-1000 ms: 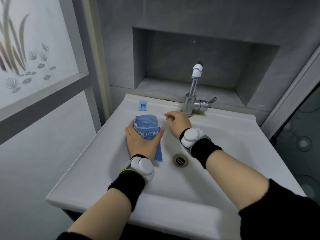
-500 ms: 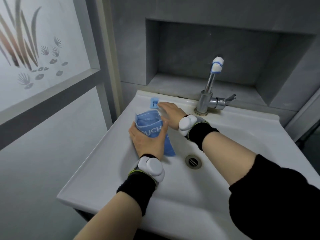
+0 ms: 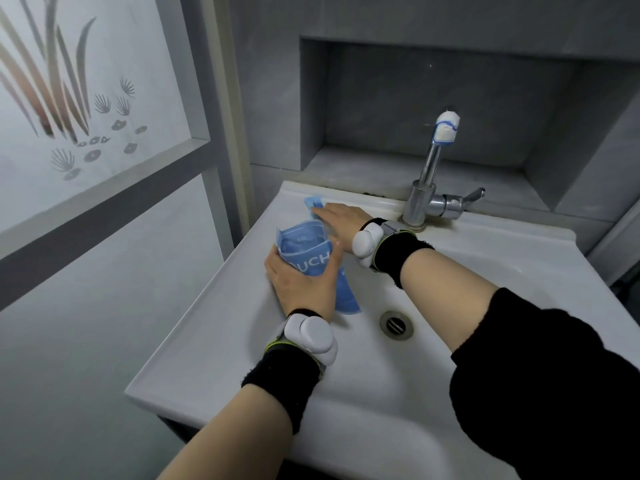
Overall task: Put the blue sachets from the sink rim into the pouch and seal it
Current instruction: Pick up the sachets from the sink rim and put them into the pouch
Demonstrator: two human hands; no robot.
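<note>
Now the left hand [image 3: 301, 282] grips the pouch [image 3: 304, 251] in the sink [image 3: 214, 317]. The right hand's [image 3: 343, 220] grip, spread flat, touches the sachet [image 3: 310, 202] on the sink's rim.

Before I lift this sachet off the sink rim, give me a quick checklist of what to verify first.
1. Left hand grips the pouch: ok.
2. Pouch mouth open and turned towards the sachet: ok, it looks open at the top.
3. Right hand has its fingers on the sachet: ok, they are touching it.
4. Sachet pinched and ready to lift: not ok, the fingers look flat on it.
5. Path from sachet to pouch mouth: ok, nothing lies between them.
6. More sachets left on the sink rim: cannot tell, the right hand may hide some.
</note>
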